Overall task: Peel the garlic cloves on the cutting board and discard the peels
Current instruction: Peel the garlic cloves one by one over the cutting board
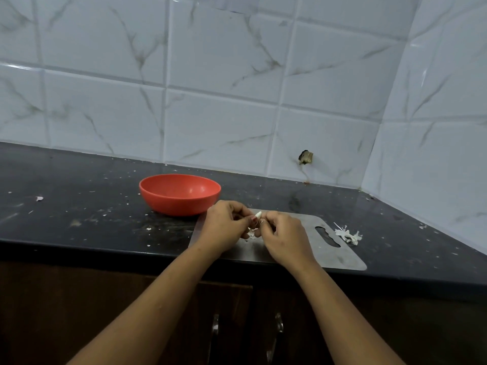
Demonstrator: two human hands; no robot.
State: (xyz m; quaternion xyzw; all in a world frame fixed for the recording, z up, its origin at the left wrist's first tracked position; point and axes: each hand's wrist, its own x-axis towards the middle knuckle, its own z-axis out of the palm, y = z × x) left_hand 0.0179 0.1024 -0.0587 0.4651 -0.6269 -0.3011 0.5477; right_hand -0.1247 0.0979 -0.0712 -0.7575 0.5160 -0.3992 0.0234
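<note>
Above the back left part of the grey cutting board (pixel 329 250), two bare hands meet. The left hand (pixel 226 229) and the right hand (pixel 286 239) are close together, and a white garlic clove (pixel 258 214) is between them. The fingers (pixel 238 210) of both hands are curled in and pinch the clove, one hand on each side. The pointed tip of the clove pokes up above them. The rest of the clove is hidden, so I cannot tell how much skin is on it.

Under the hands, a few small white bits of peel (pixel 251 234) lie on the board. The board lies flat on a dark surface (pixel 79 206), close to its front edge. At its right end the board has a long slot to hold it by. Just past that end, a little pile of white peels (pixel 347 234) lies on the surface, beside the board and not on it.

A red bowl (pixel 179 193) sits on the surface behind the board's left corner, near the left hand. A white tiled wall (pixel 224 61) with grey streaks stands at the back, and one tile has a small broken hole (pixel 305 157). Below the surface are brown cupboard doors (pixel 163 312) with two shiny handles (pixel 215 325).
</note>
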